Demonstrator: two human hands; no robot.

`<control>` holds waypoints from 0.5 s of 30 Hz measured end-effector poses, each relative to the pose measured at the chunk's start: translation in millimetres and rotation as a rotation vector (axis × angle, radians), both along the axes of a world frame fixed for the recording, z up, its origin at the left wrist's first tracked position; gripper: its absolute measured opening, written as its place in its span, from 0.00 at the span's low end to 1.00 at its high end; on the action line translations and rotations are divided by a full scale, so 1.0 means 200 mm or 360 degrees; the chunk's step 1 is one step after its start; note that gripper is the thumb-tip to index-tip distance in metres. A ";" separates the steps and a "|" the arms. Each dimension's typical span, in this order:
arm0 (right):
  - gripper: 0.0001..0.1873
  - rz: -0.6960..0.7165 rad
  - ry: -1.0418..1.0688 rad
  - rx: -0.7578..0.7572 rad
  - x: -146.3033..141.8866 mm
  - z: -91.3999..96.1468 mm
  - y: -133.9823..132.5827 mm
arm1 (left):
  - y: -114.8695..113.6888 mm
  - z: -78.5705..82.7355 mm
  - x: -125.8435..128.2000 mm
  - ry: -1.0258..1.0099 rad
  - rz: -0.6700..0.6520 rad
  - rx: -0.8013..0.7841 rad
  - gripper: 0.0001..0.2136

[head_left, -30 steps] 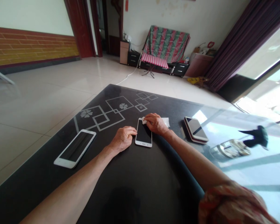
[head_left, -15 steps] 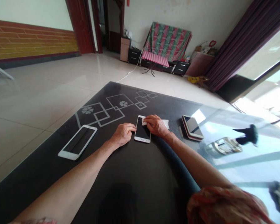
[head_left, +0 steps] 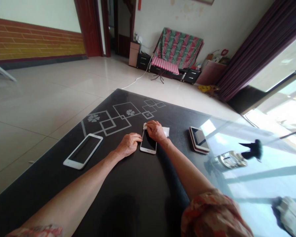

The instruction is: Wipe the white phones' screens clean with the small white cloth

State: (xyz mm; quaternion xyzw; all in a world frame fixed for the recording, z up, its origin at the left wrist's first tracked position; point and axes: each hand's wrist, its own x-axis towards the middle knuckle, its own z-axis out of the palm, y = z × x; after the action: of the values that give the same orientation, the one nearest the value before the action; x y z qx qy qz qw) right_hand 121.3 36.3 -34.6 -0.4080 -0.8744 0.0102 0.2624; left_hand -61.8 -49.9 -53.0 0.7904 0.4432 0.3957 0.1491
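Note:
A white smartphone [head_left: 148, 144] with a dark screen lies face up on the black table. My left hand [head_left: 128, 144] rests on the table at its left side, fingers closed together, their tips against the phone's edge. Bunched under the fingers of my right hand [head_left: 156, 131] is a white wipe [head_left: 166, 131], pressed on the phone's top end. Its zigzag edge sticks out to the right of the hand. Farther left lies a larger white phone [head_left: 83, 151], also face up. Two stacked devices [head_left: 199, 140] lie to the right.
A clear spray bottle [head_left: 230, 159] with a black trigger head lies on its side at the right. Near the lower right edge is a blurred grey-white bundle [head_left: 292, 214]. The table [head_left: 118, 95] ends in a corner ahead, above the tiled floor.
My right hand has shifted with the wipe toward the upper left of the phone, across its top end. The left hand stays at the phone's edge. The view has tilted slightly.

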 end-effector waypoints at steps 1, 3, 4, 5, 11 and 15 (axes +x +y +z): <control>0.15 -0.0003 -0.0006 -0.0009 0.00 0.00 0.00 | 0.00 0.00 0.00 0.0003 0.0002 -0.0001 0.22; 0.14 -0.0025 -0.0009 -0.0022 0.02 0.00 0.01 | 0.00 0.00 0.00 0.0011 0.0004 0.0000 0.22; 0.14 -0.0051 -0.0005 -0.0024 0.05 0.00 0.00 | 0.00 0.00 0.00 0.0011 0.0005 0.0003 0.22; 0.14 -0.0086 0.0003 -0.0023 0.07 0.00 0.00 | 0.00 0.00 0.00 0.0012 0.0004 0.0004 0.22; 0.13 -0.0253 0.0057 -0.0006 0.18 -0.03 -0.01 | -0.01 0.02 0.00 0.0030 0.0006 0.0013 0.21; 0.14 -0.0320 0.0105 -0.0001 0.17 -0.05 -0.02 | -0.01 0.02 0.00 0.0059 0.0031 0.0016 0.21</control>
State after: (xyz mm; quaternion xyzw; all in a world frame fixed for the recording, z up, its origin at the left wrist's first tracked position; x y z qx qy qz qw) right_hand 155.2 33.2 -44.0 -0.4932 -0.8199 -0.0023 0.2907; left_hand -62.0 -51.6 -49.6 0.7940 0.4516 0.3847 0.1328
